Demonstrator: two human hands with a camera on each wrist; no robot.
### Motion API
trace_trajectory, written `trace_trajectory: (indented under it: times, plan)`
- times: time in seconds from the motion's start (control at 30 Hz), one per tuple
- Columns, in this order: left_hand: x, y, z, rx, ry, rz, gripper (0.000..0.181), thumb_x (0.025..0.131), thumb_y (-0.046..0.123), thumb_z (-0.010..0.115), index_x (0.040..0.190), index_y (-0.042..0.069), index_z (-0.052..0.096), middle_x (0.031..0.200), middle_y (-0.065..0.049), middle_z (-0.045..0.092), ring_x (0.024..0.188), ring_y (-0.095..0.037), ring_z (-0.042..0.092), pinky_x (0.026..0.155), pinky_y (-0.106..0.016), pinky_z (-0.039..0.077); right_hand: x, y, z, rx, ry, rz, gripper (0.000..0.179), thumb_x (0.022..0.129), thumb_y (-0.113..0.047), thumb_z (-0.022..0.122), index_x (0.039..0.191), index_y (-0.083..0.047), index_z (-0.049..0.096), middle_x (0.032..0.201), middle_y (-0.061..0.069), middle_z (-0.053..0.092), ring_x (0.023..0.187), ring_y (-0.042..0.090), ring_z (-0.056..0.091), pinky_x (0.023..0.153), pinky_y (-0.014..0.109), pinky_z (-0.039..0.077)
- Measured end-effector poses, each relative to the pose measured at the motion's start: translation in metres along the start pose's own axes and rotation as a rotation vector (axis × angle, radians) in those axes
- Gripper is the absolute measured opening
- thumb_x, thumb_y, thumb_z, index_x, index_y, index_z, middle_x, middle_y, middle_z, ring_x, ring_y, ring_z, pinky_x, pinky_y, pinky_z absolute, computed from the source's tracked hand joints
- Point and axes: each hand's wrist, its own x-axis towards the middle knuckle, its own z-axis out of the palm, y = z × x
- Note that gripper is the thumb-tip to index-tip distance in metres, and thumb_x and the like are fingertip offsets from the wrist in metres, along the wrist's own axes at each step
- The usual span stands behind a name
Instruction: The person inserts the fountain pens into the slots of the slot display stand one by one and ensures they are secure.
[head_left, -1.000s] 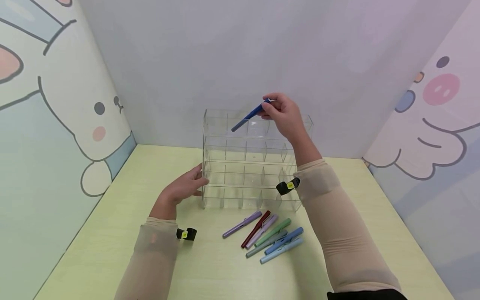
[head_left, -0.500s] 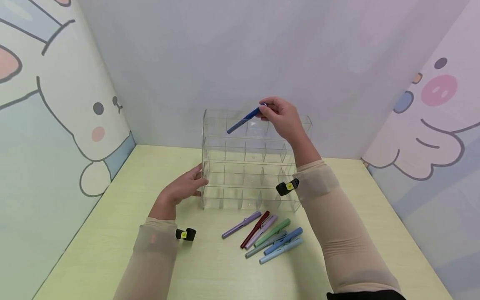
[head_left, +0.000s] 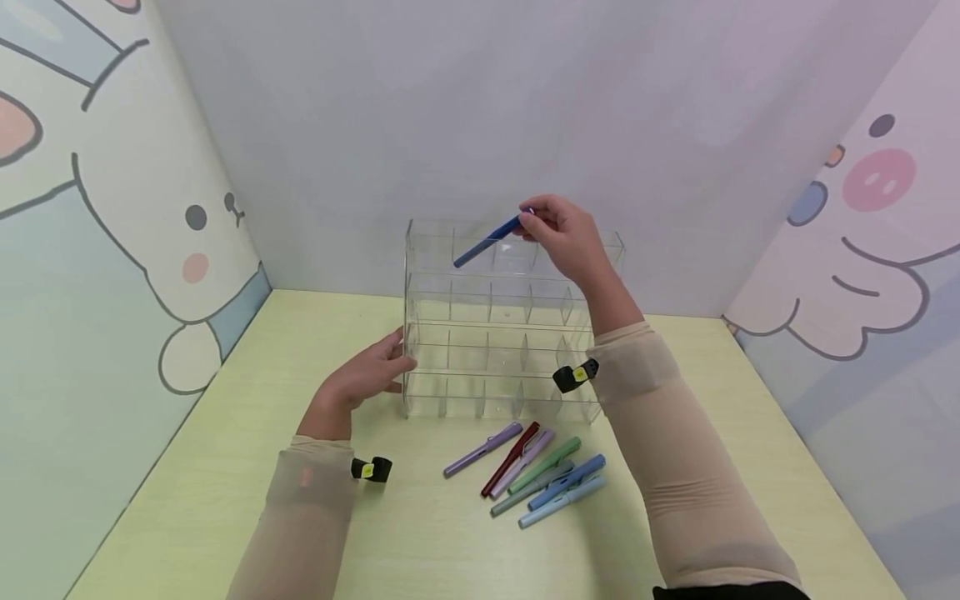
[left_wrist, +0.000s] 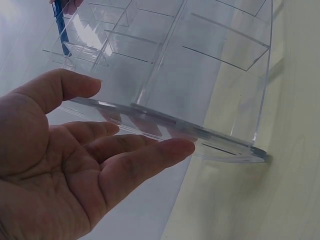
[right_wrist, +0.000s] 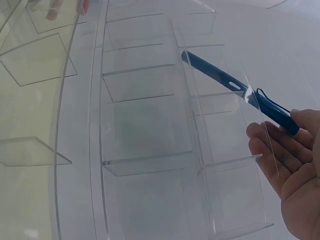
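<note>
A dark blue capped pen [head_left: 487, 242] slants down to the left, its lower end at the top tier of a clear acrylic display rack [head_left: 506, 325]. My right hand [head_left: 564, 233] pinches the pen near its clip end between thumb and fingertips; the right wrist view shows the pen [right_wrist: 235, 90] across the upper compartments. Whether it touches a divider, I cannot tell. At the rack's left side, my left hand [head_left: 366, 371] rests its fairly straight fingers against the outer panel. In the left wrist view, the thumb of that hand [left_wrist: 65, 155] lies near the panel's edge.
Several capped pens lie on the pale yellow table [head_left: 420, 542] before the rack: a purple one [head_left: 482, 450], a dark red one [head_left: 512, 458], a green one [head_left: 546, 467], a blue one [head_left: 567, 482] and others. A grey-white wall [head_left: 480, 125] stands behind the rack.
Over the first half second my right hand moved slightly left and down with the blue pen. Since then it has held nearly still. My left hand stays at the rack's side.
</note>
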Motion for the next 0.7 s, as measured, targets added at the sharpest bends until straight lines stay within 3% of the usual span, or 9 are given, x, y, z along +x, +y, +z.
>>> trace_trajectory:
  times: [0.17,0.3,0.53,0.7]
  plan:
    - [0.000,0.001,0.000,0.005,-0.008,-0.006,0.077,0.102,0.031,0.049,0.159,0.027,-0.002,0.163,-0.014,0.017,0.145,-0.035,0.031,0.104,-0.052,0.047,-0.008,-0.013,-0.004,-0.001,0.019,0.017,0.039,0.100,-0.026,0.056,0.135,-0.007,0.055,0.119,0.017,0.067,0.105,0.021,0.067,0.097,0.034,0.054]
    - [0.002,0.001,0.000,0.009,-0.006,0.006,0.075,0.102,0.031,0.048,0.159,0.027,-0.001,0.163,-0.015,0.019,0.144,-0.036,0.031,0.103,-0.052,0.048,-0.017,-0.022,-0.008,0.009,0.068,-0.023,0.043,0.101,-0.023,0.055,0.139,-0.005,0.050,0.124,0.019,0.065,0.110,0.024,0.065,0.098,0.031,0.053]
    - [0.003,0.001,-0.001,0.009,-0.012,0.011,0.075,0.102,0.029,0.048,0.159,0.027,-0.002,0.162,-0.016,0.019,0.144,-0.036,0.031,0.103,-0.053,0.048,-0.027,0.004,-0.023,0.187,0.154,-0.135,0.043,0.099,-0.017,0.058,0.141,-0.011,0.049,0.132,0.021,0.060,0.119,0.021,0.062,0.102,0.031,0.050]
    - [0.002,0.001,-0.002,0.007,-0.005,-0.011,0.077,0.101,0.032,0.050,0.159,0.029,-0.002,0.163,-0.012,0.019,0.144,-0.034,0.032,0.104,-0.052,0.047,-0.043,0.019,-0.032,0.312,0.242,-0.260,0.039,0.098,-0.010,0.058,0.137,-0.009,0.052,0.132,0.024,0.059,0.120,0.026,0.061,0.101,0.031,0.051]
